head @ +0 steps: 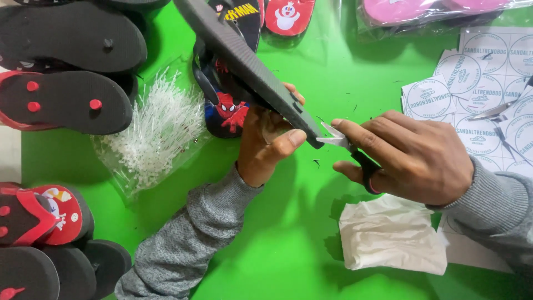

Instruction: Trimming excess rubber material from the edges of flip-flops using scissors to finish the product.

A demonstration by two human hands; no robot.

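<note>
My left hand point(266, 145) grips the heel end of a black flip-flop sandal point(244, 61), held on edge above the green table point(311, 244) and slanting up toward the far left. My right hand point(413, 155) holds small scissors point(347, 145) with dark handles. The blades sit at the sandal's heel edge, touching it beside my left thumb. Under the raised sandal lies another sandal point(225, 108) with a red and blue cartoon print.
A clear bag of white plastic fasteners point(152, 130) lies to the left. Stacks of black and red sandals point(64, 100) line the left edge. Round printed stickers point(477, 83) and a second pair of scissors point(497, 111) lie at right. A crumpled white tissue point(391, 233) lies near the front.
</note>
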